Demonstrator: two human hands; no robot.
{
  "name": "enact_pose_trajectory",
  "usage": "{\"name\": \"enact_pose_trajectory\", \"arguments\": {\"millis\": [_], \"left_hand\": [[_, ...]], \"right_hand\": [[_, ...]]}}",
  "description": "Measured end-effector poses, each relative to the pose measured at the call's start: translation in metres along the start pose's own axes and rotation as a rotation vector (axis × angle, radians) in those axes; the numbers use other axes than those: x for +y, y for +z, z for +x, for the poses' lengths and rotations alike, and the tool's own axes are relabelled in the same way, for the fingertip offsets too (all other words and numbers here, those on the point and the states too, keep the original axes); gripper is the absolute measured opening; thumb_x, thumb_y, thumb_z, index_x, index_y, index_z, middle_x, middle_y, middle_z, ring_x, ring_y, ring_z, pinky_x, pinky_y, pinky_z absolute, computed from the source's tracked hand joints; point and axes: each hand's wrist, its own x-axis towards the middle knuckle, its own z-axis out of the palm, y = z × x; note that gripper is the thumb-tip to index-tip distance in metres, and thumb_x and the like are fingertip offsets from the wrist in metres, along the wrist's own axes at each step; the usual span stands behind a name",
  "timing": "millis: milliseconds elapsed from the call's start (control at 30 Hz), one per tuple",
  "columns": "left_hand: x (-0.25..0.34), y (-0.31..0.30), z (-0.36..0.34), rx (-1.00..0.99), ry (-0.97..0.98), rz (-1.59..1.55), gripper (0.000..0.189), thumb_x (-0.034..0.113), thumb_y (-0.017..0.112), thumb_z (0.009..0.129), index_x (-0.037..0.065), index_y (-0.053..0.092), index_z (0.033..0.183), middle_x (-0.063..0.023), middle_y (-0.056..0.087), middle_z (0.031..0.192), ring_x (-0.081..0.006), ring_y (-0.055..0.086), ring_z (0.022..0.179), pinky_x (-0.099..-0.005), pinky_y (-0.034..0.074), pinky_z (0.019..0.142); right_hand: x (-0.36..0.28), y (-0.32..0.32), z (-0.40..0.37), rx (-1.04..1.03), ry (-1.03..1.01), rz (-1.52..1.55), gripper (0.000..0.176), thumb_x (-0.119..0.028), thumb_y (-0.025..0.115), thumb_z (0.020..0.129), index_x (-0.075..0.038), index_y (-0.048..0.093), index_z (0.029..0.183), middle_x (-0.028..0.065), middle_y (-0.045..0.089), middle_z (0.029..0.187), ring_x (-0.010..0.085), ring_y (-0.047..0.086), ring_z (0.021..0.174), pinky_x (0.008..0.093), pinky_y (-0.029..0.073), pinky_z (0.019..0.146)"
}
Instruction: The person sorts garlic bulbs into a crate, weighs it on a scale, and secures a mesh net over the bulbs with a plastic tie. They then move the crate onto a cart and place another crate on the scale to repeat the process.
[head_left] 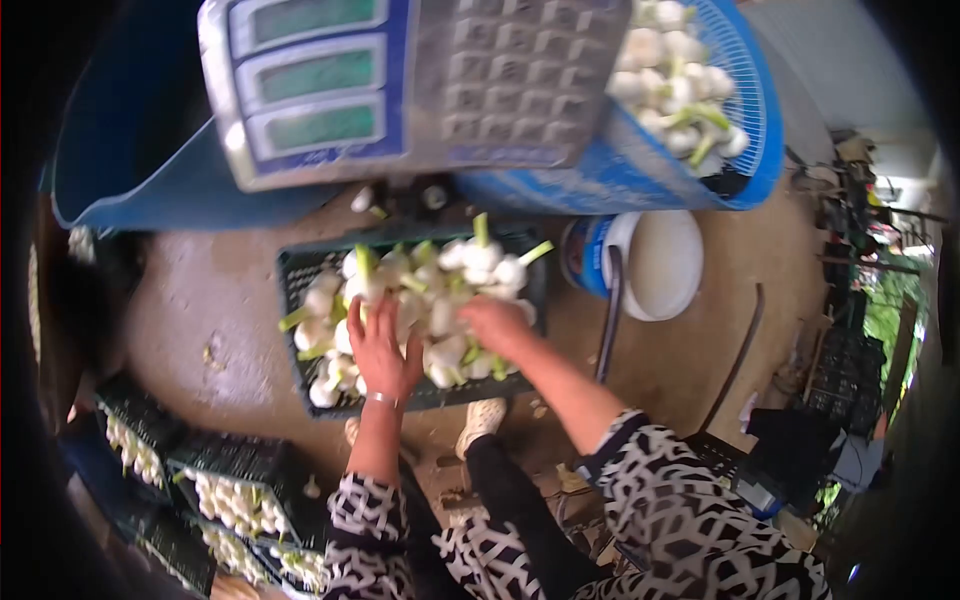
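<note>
A dark green crate [400, 408] of white bulbs with short green stems [440, 318] stands on the floor in front of me. Over its left half, my left hand [385, 352] rests on the bulbs with its fingers spread. My right hand [497, 325] is at the bulbs on the right side, its fingers curled together; whatever they hold is hidden. A scale with a keypad and three green displays [420, 90] hangs over the top of the view, beyond the crate.
A blue basket [768, 110] of bulbs is at the upper right, above a white bucket [670, 265]. A large blue tub [130, 195] is upper left. More bulb-filled crates [235, 460] stand lower left. A dark curved bar [612, 310] leans by the bucket.
</note>
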Motion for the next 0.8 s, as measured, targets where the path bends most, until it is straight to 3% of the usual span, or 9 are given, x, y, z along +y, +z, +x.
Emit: {"name": "enact_pose_trajectory", "arguments": {"millis": [33, 100, 233, 333, 467, 533, 600, 667, 800], "left_hand": [[0.018, 0.001, -0.017, -0.206, 0.091, 0.024, 0.051, 0.012, 0.064, 0.065, 0.017, 0.060, 0.116, -0.0119, 0.050, 0.131, -0.0366, 0.039, 0.129, -0.0529, 0.025, 0.109], [0.032, 0.014, -0.041, -0.330, 0.139, -0.028, 0.055, 0.005, 0.061, 0.060, 0.019, 0.061, 0.113, -0.0104, 0.050, 0.132, -0.0334, 0.040, 0.129, -0.0527, 0.021, 0.110], [0.045, 0.008, -0.016, -0.331, 0.158, -0.021, 0.063, 0.007, 0.064, 0.061, 0.013, 0.054, 0.123, -0.0137, 0.041, 0.140, -0.0352, 0.033, 0.133, -0.0520, 0.021, 0.110], [0.070, 0.016, 0.000, -0.470, 0.236, 0.050, 0.074, 0.023, 0.071, 0.065, 0.015, 0.045, 0.134, -0.0161, 0.030, 0.146, -0.0360, 0.024, 0.137, -0.0513, 0.019, 0.111], [0.102, 0.058, -0.027, -0.685, 0.315, 0.007, 0.069, 0.028, 0.070, 0.068, 0.016, 0.049, 0.132, -0.0127, 0.029, 0.147, -0.0351, 0.021, 0.138, -0.0497, 0.022, 0.111], [0.110, 0.053, -0.027, -0.674, 0.298, -0.006, 0.065, 0.026, 0.069, 0.069, 0.016, 0.050, 0.131, -0.0125, 0.032, 0.146, -0.0351, 0.023, 0.138, -0.0499, 0.022, 0.111], [0.101, 0.045, -0.029, -0.538, 0.256, -0.090, 0.060, 0.023, 0.068, 0.069, 0.015, 0.053, 0.127, -0.0124, 0.036, 0.143, -0.0351, 0.026, 0.137, -0.0510, 0.022, 0.111], [0.093, 0.011, -0.029, -0.396, 0.184, 0.052, 0.057, 0.022, 0.069, 0.069, 0.013, 0.055, 0.123, -0.0126, 0.038, 0.143, -0.0353, 0.028, 0.136, -0.0543, 0.019, 0.111], [0.044, -0.022, -0.042, -0.203, -0.167, 0.299, 0.070, 0.020, 0.072, 0.068, 0.013, 0.048, 0.133, -0.0146, 0.039, 0.142, -0.0359, 0.031, 0.134, -0.0542, 0.021, 0.109]], "right_hand": [[-0.009, -0.003, -0.003, -0.007, -0.015, -0.086, 0.012, -0.009, 0.057, 0.077, -0.011, 0.065, 0.086, 0.0097, 0.063, 0.092, 0.0325, 0.065, 0.081, 0.0444, 0.051, 0.067], [-0.032, -0.026, -0.011, -0.012, 0.060, 0.041, 0.017, -0.013, 0.059, 0.080, -0.009, 0.061, 0.096, 0.0091, 0.062, 0.093, 0.0321, 0.064, 0.081, 0.0452, 0.052, 0.067], [-0.043, -0.101, -0.051, 0.118, 0.038, 0.120, 0.023, -0.014, 0.058, 0.086, -0.006, 0.061, 0.107, 0.0137, 0.065, 0.097, 0.0336, 0.064, 0.083, 0.0422, 0.052, 0.070], [-0.076, -0.206, -0.069, 0.189, 0.026, 0.200, 0.020, -0.014, 0.059, 0.087, -0.004, 0.062, 0.104, 0.0151, 0.066, 0.092, 0.0328, 0.064, 0.082, 0.0389, 0.052, 0.071], [-0.087, -0.332, -0.068, 0.527, -0.013, 0.101, 0.019, -0.007, 0.062, 0.085, -0.004, 0.062, 0.103, 0.0134, 0.066, 0.093, 0.0295, 0.064, 0.078, 0.0324, 0.051, 0.066], [-0.052, -0.377, -0.051, 0.719, 0.022, -0.037, 0.027, -0.007, 0.062, 0.083, -0.005, 0.060, 0.110, 0.0138, 0.065, 0.101, 0.0296, 0.063, 0.087, 0.0357, 0.051, 0.073], [-0.003, -0.413, -0.030, 0.731, 0.096, -0.395, 0.042, -0.008, 0.064, 0.079, -0.007, 0.055, 0.120, 0.0140, 0.060, 0.116, 0.0301, 0.058, 0.104, 0.0392, 0.048, 0.086], [0.041, -0.428, -0.003, 0.595, 0.148, -0.574, 0.056, -0.014, 0.068, 0.076, -0.010, 0.050, 0.128, 0.0118, 0.053, 0.129, 0.0300, 0.046, 0.121, 0.0439, 0.041, 0.097], [0.071, -0.420, 0.028, 0.318, 0.369, -0.561, 0.060, -0.020, 0.069, 0.075, -0.011, 0.049, 0.131, 0.0089, 0.050, 0.134, 0.0293, 0.040, 0.127, 0.0493, 0.038, 0.100]]}}
